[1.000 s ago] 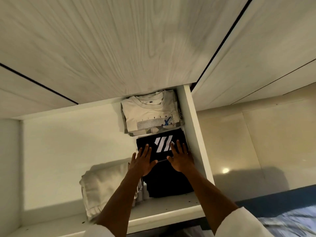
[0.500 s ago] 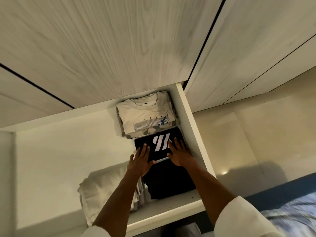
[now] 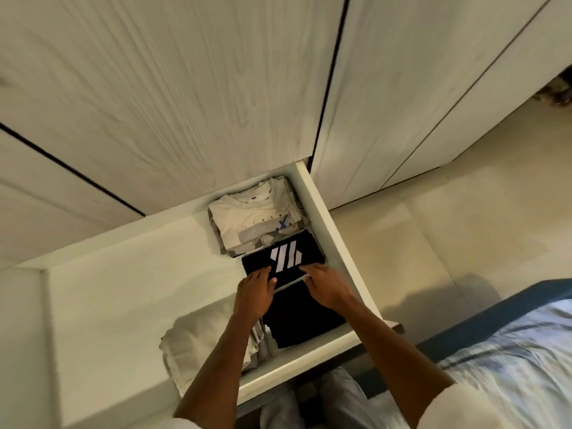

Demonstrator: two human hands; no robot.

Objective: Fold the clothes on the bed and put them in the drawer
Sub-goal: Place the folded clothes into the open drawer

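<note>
Resting on: both hands lie flat on the black shirt [image 3: 280, 261], fingers straight, nothing pinched.
L hand [image 3: 254, 294]: on shirt's near-left part, fingertips just short of the white stripe print.
R hand [image 3: 325, 284]: on shirt's near-right part, beside the drawer's right wall.
Black shirt: folded, white stripes up, lying in the drawer [image 3: 328, 224] at its right side; a thin pale edge shows btwn the two hands.
Under/nearer: dark folded garment [image 3: 305, 320] runs from the hands to the drawer's front wall.
Behind: cream tee [image 3: 253, 219] w/ grey-blue print, folded on a small stack, touching the black shirt's far edge.
Left-front: pale folded clothes [image 3: 198, 348], partly hidden by L forearm.
Outside drawer: bed [image 3: 510, 351] w/ light blue sheet at lower right.
</note>
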